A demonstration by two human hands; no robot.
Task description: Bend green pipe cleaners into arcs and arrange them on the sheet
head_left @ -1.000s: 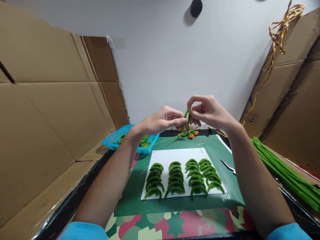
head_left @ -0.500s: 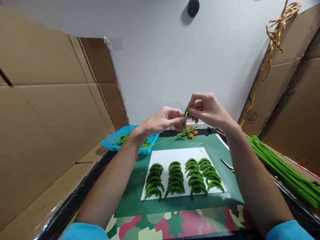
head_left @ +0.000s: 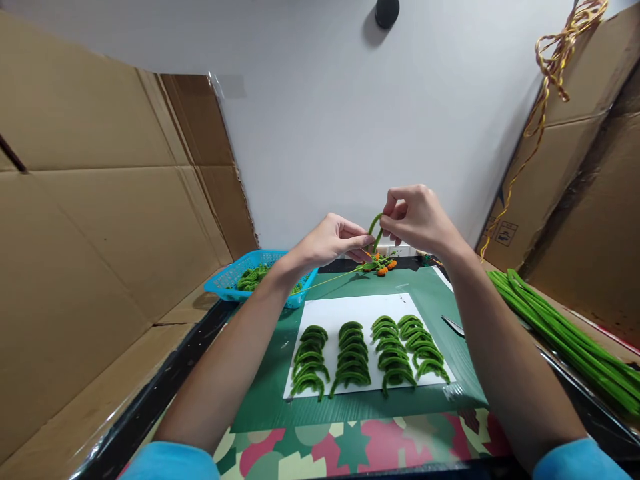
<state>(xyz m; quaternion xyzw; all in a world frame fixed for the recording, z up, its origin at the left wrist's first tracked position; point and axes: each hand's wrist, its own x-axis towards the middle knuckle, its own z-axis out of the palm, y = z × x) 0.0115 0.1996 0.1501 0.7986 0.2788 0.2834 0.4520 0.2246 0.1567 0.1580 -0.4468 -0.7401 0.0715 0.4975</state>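
Above the far side of the table, a short green pipe cleaner (head_left: 373,223) is bent into an arch between my two hands. My left hand (head_left: 336,239) pinches its lower left part between thumb and fingers. Higher up and to the right, my right hand (head_left: 414,215) grips it with thumb and fingertips. Below them, a white sheet (head_left: 360,307) bears several columns of curved green pipe cleaner pieces (head_left: 353,353), laid arch over arch. Just behind the hands lies a stem with orange blossoms (head_left: 383,267) and green leaves.
A blue plastic basket (head_left: 213,285) with green pieces stands at the left. Scissors (head_left: 453,326) lie right of the sheet, partly behind my right forearm. Farther right is a bundle of long green pipe cleaners (head_left: 560,340). Cardboard walls (head_left: 100,200) flank the green table mat (head_left: 270,400).
My right hand has moved slightly right, away from the left one. The pipe cleaner between them has opened from a narrow fold into a wider arch.
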